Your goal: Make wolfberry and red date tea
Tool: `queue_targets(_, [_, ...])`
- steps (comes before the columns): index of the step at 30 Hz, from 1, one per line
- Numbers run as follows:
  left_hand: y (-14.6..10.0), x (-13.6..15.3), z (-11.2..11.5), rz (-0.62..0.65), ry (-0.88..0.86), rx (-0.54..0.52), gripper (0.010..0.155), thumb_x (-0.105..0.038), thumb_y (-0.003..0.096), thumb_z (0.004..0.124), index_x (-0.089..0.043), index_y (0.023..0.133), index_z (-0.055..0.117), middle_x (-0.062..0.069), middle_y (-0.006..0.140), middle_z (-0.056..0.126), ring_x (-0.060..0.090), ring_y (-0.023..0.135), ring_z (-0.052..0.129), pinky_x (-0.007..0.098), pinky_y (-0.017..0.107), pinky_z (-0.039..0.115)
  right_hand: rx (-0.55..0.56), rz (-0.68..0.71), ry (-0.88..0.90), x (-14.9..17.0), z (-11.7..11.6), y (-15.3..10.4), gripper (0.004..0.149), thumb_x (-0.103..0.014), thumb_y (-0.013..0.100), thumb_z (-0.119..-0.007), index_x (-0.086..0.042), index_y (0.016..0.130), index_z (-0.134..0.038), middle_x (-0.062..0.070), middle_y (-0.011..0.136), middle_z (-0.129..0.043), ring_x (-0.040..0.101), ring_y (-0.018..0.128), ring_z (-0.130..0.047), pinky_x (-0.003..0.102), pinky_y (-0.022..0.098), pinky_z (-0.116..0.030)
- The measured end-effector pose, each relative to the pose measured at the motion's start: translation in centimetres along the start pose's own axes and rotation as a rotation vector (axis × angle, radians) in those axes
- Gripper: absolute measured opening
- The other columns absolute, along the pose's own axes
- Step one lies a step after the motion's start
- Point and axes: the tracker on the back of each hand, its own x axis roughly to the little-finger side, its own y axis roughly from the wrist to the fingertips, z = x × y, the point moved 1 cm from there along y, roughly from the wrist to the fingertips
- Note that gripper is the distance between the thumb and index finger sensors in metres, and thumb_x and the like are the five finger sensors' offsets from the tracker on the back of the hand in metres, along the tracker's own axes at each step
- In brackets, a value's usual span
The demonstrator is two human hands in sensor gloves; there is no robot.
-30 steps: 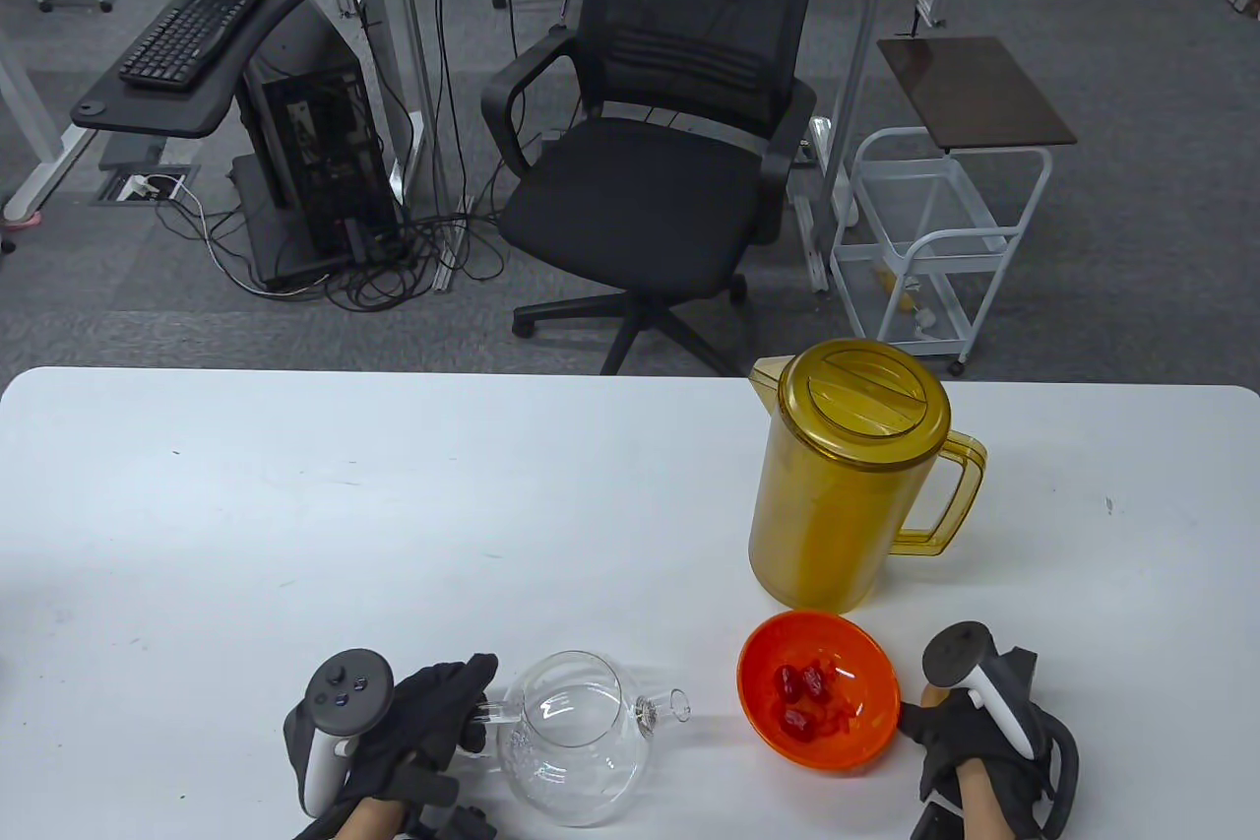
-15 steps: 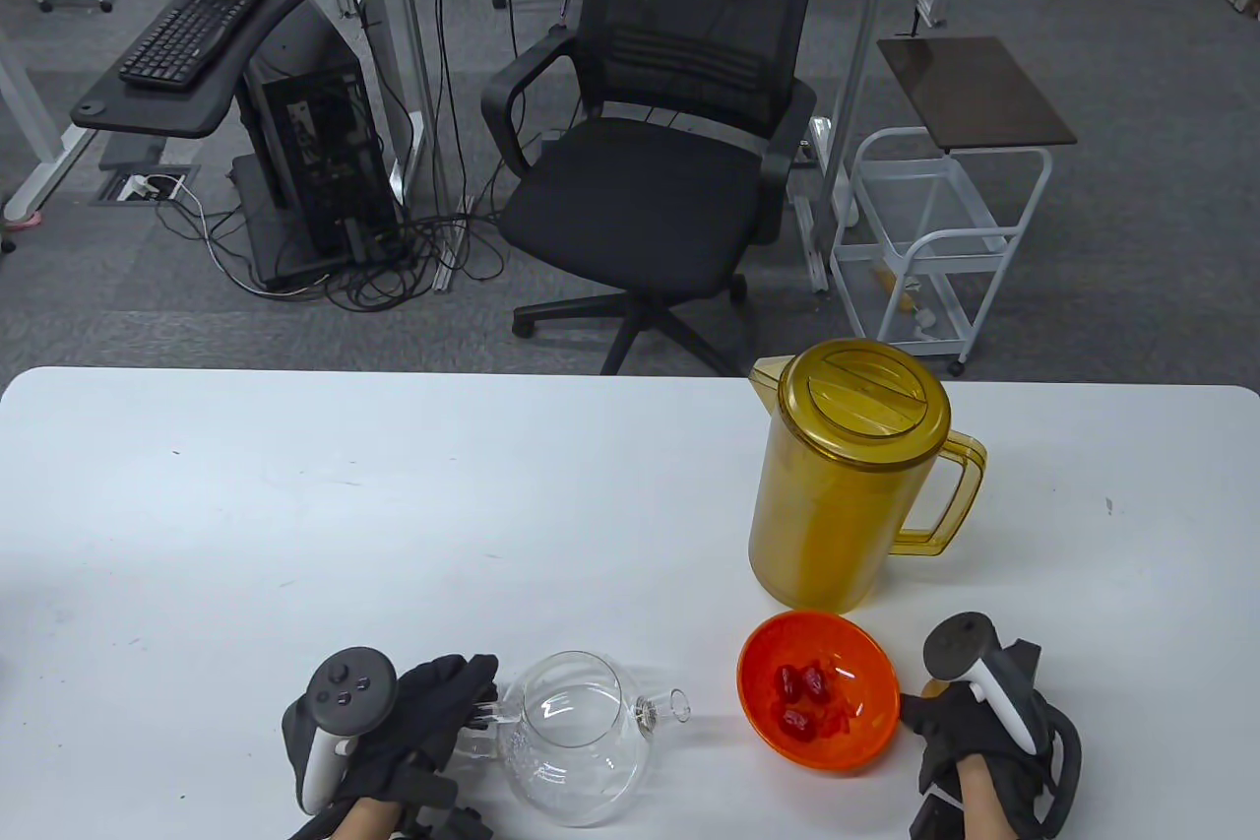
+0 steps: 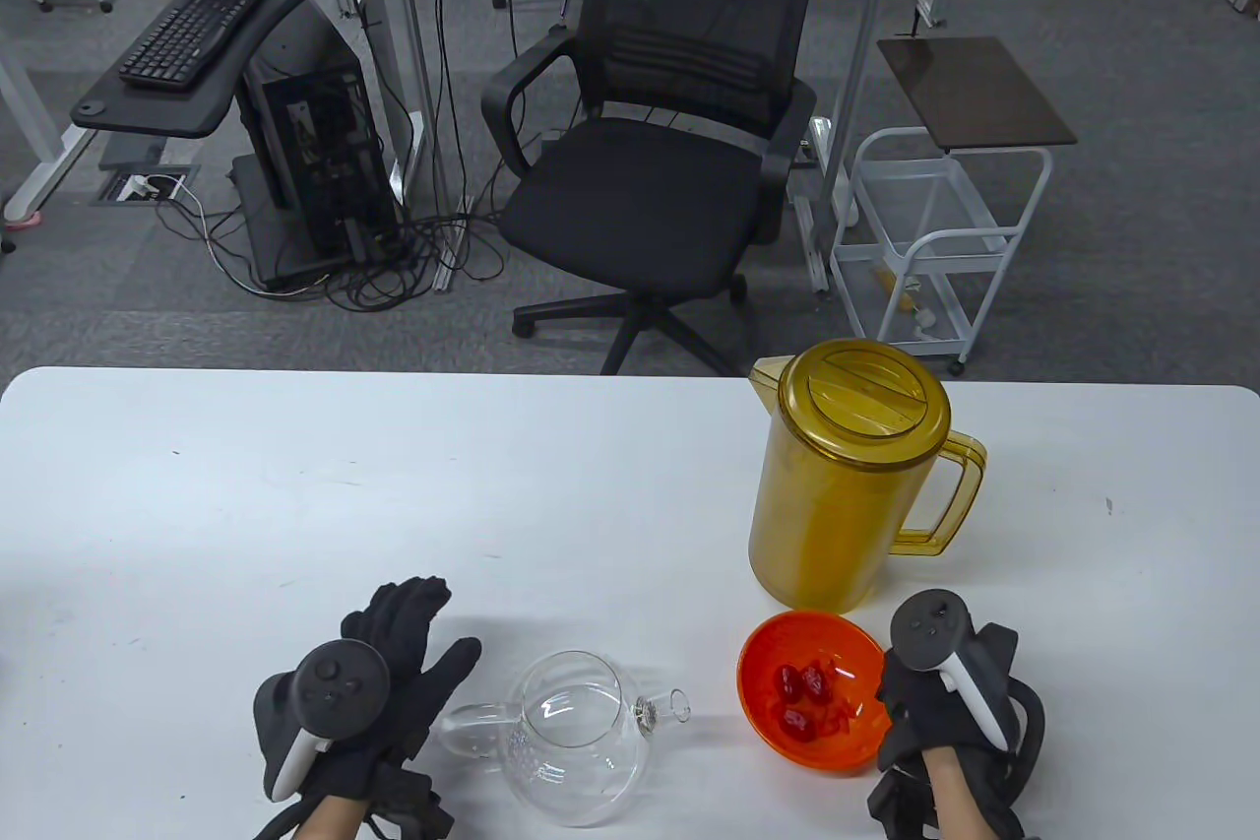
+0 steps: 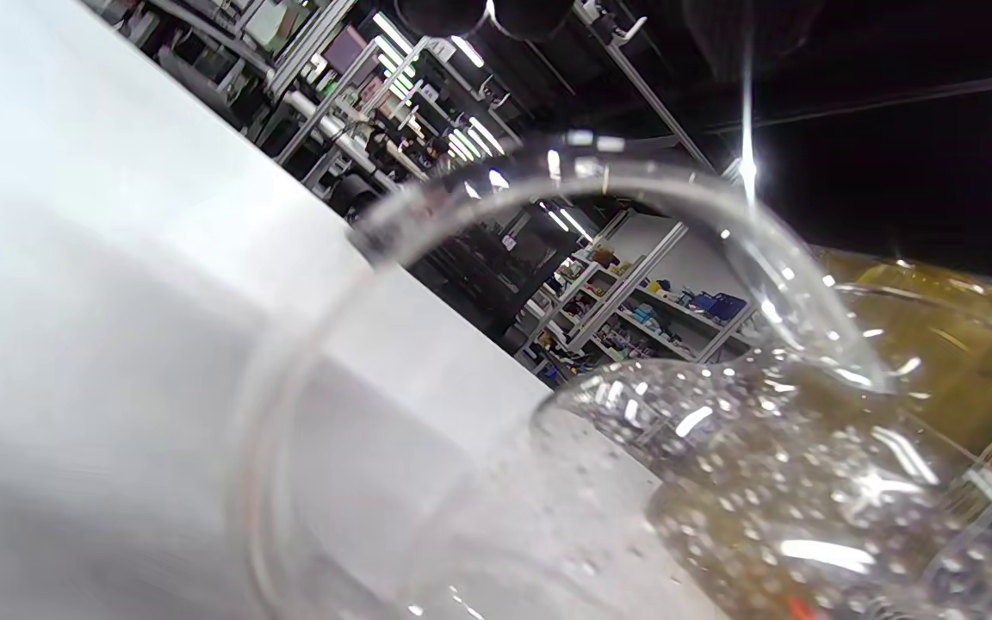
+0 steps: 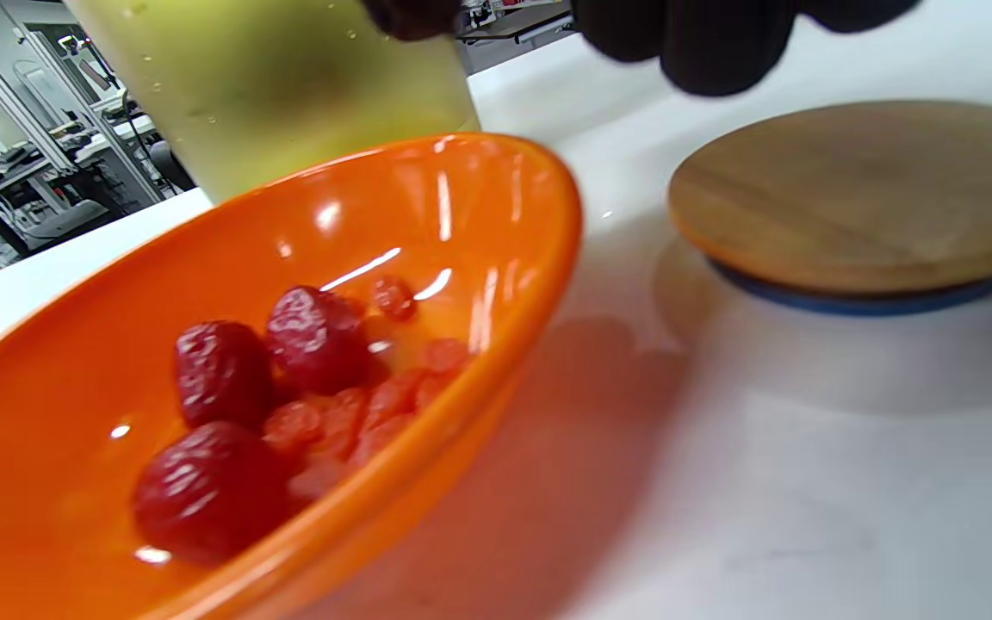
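Left hand (image 3: 379, 682) came off teapot (image 3: 576, 737) handle, fingers now spread, right hand (image 3: 930, 712) moved up against bowl (image 3: 817, 704) at its 3 o'clock, its fingers' state unclear; risk: knuckles nudge the rim, spilling dates (image 3: 799, 697) onto worktop (image 3: 394, 505).

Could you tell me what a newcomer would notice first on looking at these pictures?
Most likely the tall amber pitcher, lid on, standing at the right of the white table. Just in front of it sits the orange bowl of red dates, with the right hand at its right edge. To the left stands a clear glass teapot with no lid, the left hand open beside its handle.
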Motion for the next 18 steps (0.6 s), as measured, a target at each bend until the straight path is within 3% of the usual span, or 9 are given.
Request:
queue_targets(5, [-0.1, -0.4, -0.1, 0.014, 0.103, -0.005, 0.077, -0.057, 0.0555, 0.066, -0.020, 0.117, 0.038, 0.013, 0.125, 0.038, 0.045, 0.117, 0.026, 0.054, 0.081, 0.011, -0.107, -0.024, -0.036, -0.2, -2.0, 0.6, 0.075, -0.036, 0.056, -0.068, 0.011, 0.106, -0.038, 0.033, 0.083, -0.078, 0.044, 0.055, -0.090, 0.051, 0.040, -0.075])
queue_targets(10, [0.0, -0.8, 0.0, 0.027, 0.152, -0.003, 0.076, -0.056, 0.0556, 0.066, -0.020, 0.117, 0.038, 0.014, 0.125, 0.038, 0.044, 0.117, 0.025, 0.054, 0.081, 0.010, -0.087, -0.035, -0.058, 0.4, -2.9, 1.3, 0.061, -0.024, 0.054, -0.072, 0.008, 0.102, -0.054, 0.020, 0.068, -0.088, 0.031, 0.040, -0.095, 0.042, 0.029, -0.079])
queue_targets(13, [0.0, -0.9, 0.0, 0.033, 0.158, -0.005, 0.076, -0.057, 0.0556, 0.066, -0.020, 0.117, 0.038, 0.014, 0.125, 0.038, 0.044, 0.117, 0.025, 0.054, 0.081, 0.010, -0.087, -0.003, 0.018, 0.7, -2.9, 1.6, 0.052, -0.020, 0.051, -0.073, 0.006, 0.095, -0.066, 0.016, 0.059, -0.092, 0.024, 0.031, -0.097, 0.036, 0.022, -0.081])
queue_targets(18, [0.0, -0.9, 0.0, 0.038, 0.209, -0.003, 0.076, -0.057, 0.0557, 0.065, -0.020, 0.117, 0.039, 0.010, 0.126, 0.038, 0.044, 0.117, 0.025, 0.054, 0.081, 0.010, -0.050, 0.109, 0.128, 0.0, -1.6, 1.0, 0.047, -0.017, 0.050, -0.075, 0.007, 0.089, -0.070, 0.021, 0.054, -0.093, 0.023, 0.024, -0.098, 0.033, 0.018, -0.082])
